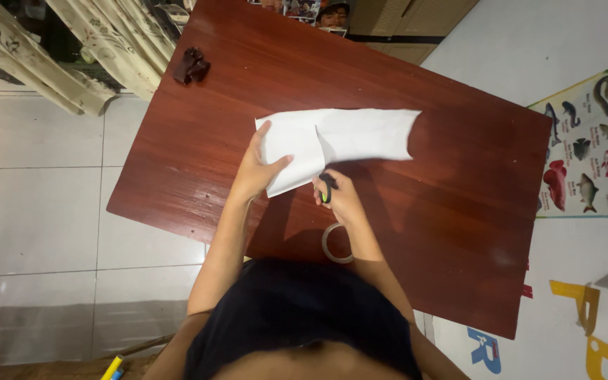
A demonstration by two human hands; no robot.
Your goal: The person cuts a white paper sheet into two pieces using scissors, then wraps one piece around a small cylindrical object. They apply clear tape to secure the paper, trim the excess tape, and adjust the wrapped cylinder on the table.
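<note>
Where it lies across the red-brown counter [459, 211], the white paper sheet [360, 134] runs long axis left-right, near corner drooping, a cut running up its middle. Left hand [256, 172] fingers clamped on its left part. Right hand [339, 200] closed round black-green scissors [326, 186], blades pointing up into the cut, mostly hidden. Tape ring [336, 243] partly covered by the forearm.

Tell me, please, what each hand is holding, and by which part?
Left hand holds the white paper by its left edge; right hand holds scissors by the handles.
</note>
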